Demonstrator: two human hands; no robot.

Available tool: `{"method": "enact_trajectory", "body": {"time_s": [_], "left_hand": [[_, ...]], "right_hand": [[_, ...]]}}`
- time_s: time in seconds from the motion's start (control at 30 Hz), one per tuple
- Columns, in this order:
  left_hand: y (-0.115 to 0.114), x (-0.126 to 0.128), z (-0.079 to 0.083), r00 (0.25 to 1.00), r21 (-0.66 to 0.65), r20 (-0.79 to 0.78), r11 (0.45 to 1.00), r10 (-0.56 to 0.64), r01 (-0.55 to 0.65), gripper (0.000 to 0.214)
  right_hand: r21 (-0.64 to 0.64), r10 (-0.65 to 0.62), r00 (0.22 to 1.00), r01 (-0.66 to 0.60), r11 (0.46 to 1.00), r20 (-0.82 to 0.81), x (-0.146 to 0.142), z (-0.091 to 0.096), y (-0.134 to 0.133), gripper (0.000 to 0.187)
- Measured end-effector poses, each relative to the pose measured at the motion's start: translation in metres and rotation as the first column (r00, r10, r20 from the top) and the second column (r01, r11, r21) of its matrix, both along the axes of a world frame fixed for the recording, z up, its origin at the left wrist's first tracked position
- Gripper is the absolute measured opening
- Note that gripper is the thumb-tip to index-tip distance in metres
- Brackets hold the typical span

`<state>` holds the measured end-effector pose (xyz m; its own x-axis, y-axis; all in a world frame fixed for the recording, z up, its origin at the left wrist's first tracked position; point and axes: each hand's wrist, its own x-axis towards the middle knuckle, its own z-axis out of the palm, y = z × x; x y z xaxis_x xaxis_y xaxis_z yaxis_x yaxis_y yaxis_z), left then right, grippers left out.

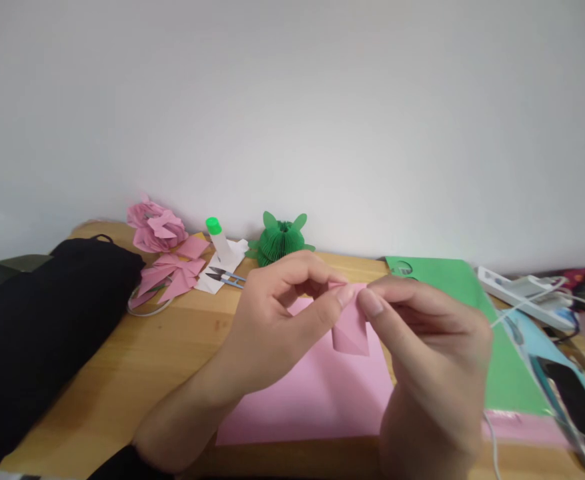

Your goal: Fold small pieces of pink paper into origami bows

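A small folded piece of pink paper [351, 333] hangs between my two hands, with crease lines across it. My left hand [292, 313] pinches its top left edge between thumb and fingers. On the top right edge, the thumb and forefinger of my right hand [429, 340] are closed. Both pinches sit close together, and the paper's lower end hangs free. Beneath them a larger pink sheet [317, 407] lies flat on the wooden table [172, 360]. My left forearm partly covers that sheet.
Pink paper flowers and a bow [172, 273], a glue stick [217, 237], thread snips [227, 277] and a green paper ornament [281, 241] stand by the wall. Black cloth [57, 327] lies left. Rightward are a green sheet [502, 373], a power strip [522, 297] and a phone [575, 403].
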<state>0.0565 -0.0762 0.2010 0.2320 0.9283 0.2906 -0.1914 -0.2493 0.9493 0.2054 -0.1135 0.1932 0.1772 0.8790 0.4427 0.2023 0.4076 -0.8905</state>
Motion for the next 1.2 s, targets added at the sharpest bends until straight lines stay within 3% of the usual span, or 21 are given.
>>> {"method": "enact_trajectory", "body": {"time_s": [0.2, 0.37, 0.67, 0.83, 1.1, 1.2], "left_hand": [[-0.002, 0.000, -0.003, 0.998, -0.128, 0.055, 0.992, -0.009, 0.016, 0.008], [-0.002, 0.001, -0.005, 0.997, -0.112, 0.060, 0.993, 0.052, -0.045, 0.010], [-0.002, 0.002, -0.009, 0.993, -0.081, -0.081, 0.993, 0.084, -0.091, 0.009], [0.002, 0.003, -0.013, 0.990, -0.020, -0.041, 0.991, 0.134, -0.135, 0.009], [0.005, 0.003, -0.011, 1.000, -0.092, -0.018, 0.996, -0.001, 0.000, 0.012], [0.004, 0.003, -0.011, 0.999, -0.051, -0.041, 0.998, 0.023, -0.025, 0.015]], "right_hand": [[0.050, -0.065, 0.998, 0.066, 0.997, -0.012, -0.002, -0.002, 0.001, 0.015], [0.049, -0.096, 0.995, 0.096, 0.994, -0.006, -0.002, -0.004, 0.001, 0.012], [0.026, -0.014, 0.994, 0.011, 1.000, 0.112, 0.010, -0.002, 0.007, 0.013], [0.009, 0.061, 0.974, -0.064, 0.998, 0.217, 0.018, 0.001, 0.010, 0.017], [-0.035, 0.006, 1.000, -0.005, 0.999, 0.027, 0.017, -0.004, 0.009, 0.012], [-0.040, -0.014, 1.000, 0.013, 0.999, -0.021, 0.017, -0.005, 0.009, 0.011]]}}
